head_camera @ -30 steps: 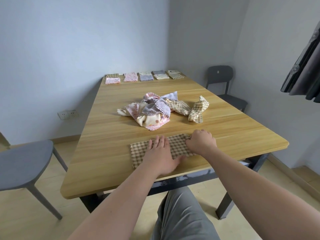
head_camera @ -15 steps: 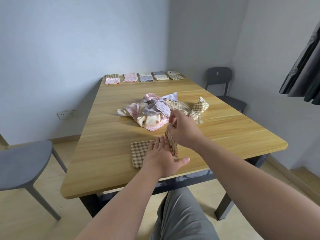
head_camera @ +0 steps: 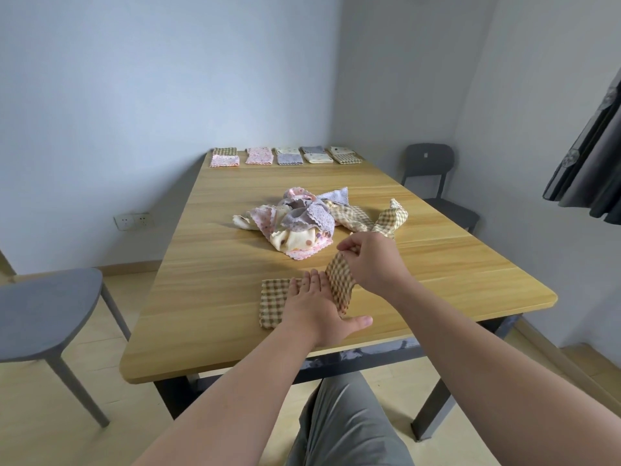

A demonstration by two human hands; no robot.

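Wooden table (head_camera: 218,264), pale walls; checked cloth (head_camera: 274,299) at 6 o'clock, left hand (head_camera: 314,307) flat on it, right hand (head_camera: 373,260) pinching its lifted end

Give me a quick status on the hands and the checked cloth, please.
Left hand flat, pressing checked cloth on table. Right hand pinches its right end, raised for folding. Loose cloth pile beyond, apart.

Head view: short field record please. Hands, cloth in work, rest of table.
work: folding a brown-and-cream checked cloth on the light wooden table
left hand: flat, fingers straight, presses on the cloth's middle
right hand: pinches the cloth's right end, raised off the table and turned over toward the left
loose pile of crumpled patterned cloths: table centre, beyond the hands
row of folded cloths: along the far edge
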